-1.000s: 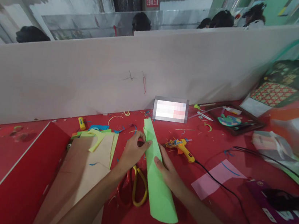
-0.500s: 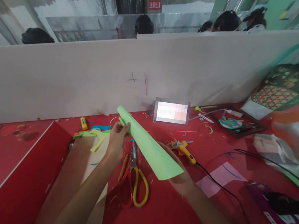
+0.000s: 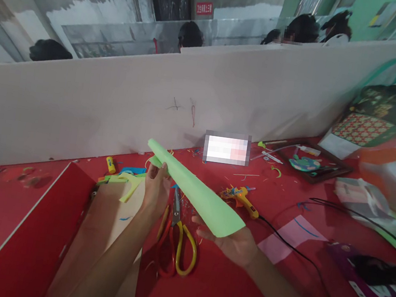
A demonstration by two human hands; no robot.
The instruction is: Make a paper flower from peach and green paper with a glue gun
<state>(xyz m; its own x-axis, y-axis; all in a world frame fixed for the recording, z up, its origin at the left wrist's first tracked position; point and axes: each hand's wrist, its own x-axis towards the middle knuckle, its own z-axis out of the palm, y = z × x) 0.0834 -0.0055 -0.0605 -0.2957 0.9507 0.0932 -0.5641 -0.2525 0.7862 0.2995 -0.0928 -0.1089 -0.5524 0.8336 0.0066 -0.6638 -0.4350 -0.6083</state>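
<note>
A light green sheet of paper (image 3: pixel 198 190), rolled into a cone-like tube, slants over the red table. My left hand (image 3: pixel 157 179) pinches its narrow far end between thumb and fingers. Under the wide near end lies my right hand (image 3: pixel 232 243), palm up with fingers stretched out, supporting the paper from below. Beneath the paper, scissors (image 3: pixel 177 209) with one red and one yellow handle rest on the table. To the right of the roll is a yellow glue gun (image 3: pixel 244 201) with a black cord.
A brown board (image 3: pixel 100 223) and a red box-like panel (image 3: pixel 33 234) lie to the left, with paper scraps and a yellow glue stick (image 3: pixel 110 164). On the right are pink paper (image 3: pixel 293 239), a dark frame (image 3: pixel 337 169) and bags. A pale partition (image 3: pixel 115 108) stands behind; people's heads show beyond.
My right hand has moved from behind the roll to under its wide end, fingers now extending leftward. The paper's narrow end has shifted slightly left.
</note>
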